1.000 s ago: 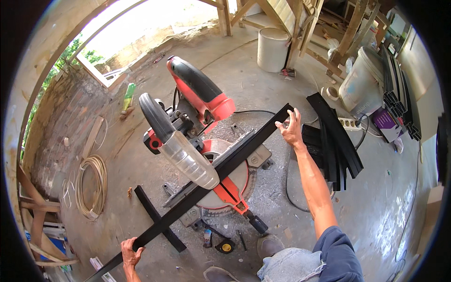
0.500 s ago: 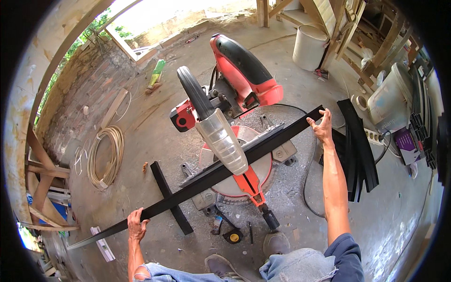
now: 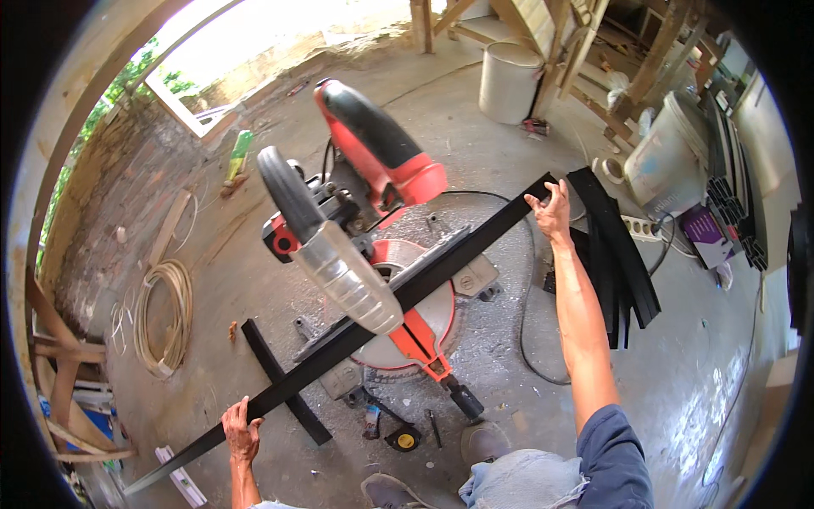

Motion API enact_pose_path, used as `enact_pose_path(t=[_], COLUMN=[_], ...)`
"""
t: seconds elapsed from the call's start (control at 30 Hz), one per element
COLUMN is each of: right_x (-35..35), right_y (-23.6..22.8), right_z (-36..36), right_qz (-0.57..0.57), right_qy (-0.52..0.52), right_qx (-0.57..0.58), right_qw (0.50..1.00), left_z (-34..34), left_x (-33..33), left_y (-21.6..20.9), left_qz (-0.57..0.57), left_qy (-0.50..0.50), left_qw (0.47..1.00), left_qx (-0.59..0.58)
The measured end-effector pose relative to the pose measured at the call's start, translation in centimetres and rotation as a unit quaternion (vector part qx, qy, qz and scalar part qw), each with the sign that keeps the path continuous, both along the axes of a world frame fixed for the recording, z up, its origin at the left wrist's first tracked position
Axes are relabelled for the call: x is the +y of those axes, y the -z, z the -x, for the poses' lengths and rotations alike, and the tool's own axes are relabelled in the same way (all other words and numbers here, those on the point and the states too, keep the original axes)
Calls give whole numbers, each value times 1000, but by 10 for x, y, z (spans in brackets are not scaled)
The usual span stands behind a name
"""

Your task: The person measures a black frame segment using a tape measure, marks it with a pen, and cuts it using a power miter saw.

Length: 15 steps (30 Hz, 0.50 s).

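A long black metal profile bar [image 3: 475, 243] lies slantwise across the bed of a red and black miter saw [image 3: 386, 140], whose head is raised. The saw's clear blade guard [image 3: 349, 276] hangs over the bar's middle. My left hand [image 3: 242, 431] is closed around the bar's lower left part, near a short black profile piece [image 3: 280, 373] on the floor. Up at the right end, my right hand [image 3: 551, 212] grips the bar with thumb and fingers. The bar's far left tip reaches down past a white profile offcut [image 3: 181, 477].
Black profile pieces [image 3: 606, 246] lie at the right, beside a power strip [image 3: 640, 227] and a white bucket [image 3: 670, 157]. By my shoes are a tape measure [image 3: 404, 439] and a dark pen-like stick [image 3: 434, 428]. A coiled hose [image 3: 163, 318] rests at the left.
The whole scene has shifted left in the picture as my head turned. Both hands keep their hold on the bar, which stays across the saw bed.
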State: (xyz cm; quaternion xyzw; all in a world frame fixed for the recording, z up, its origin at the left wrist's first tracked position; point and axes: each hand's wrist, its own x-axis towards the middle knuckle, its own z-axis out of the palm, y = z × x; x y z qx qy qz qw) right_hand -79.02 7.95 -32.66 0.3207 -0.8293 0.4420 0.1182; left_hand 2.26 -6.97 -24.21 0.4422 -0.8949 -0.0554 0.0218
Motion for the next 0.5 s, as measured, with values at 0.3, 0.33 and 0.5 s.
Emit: enact_pose_path(t=[0.3, 0.33, 0.5], right_x=[-4, -6, -5], right_y=[2, 2, 2], right_z=[-4, -9, -18], right_qz=[-95, -102, -125], right_qy=[105, 112, 96], right_qx=[-27, -39, -129], right_qw=[989, 988, 979], left_z=[46, 45, 57], left_x=[6, 5, 4], left_y=[5, 8, 18], left_qz=[15, 22, 19], left_qy=[26, 31, 50], left_qw=[999, 999, 998], left_qx=[13, 12, 17])
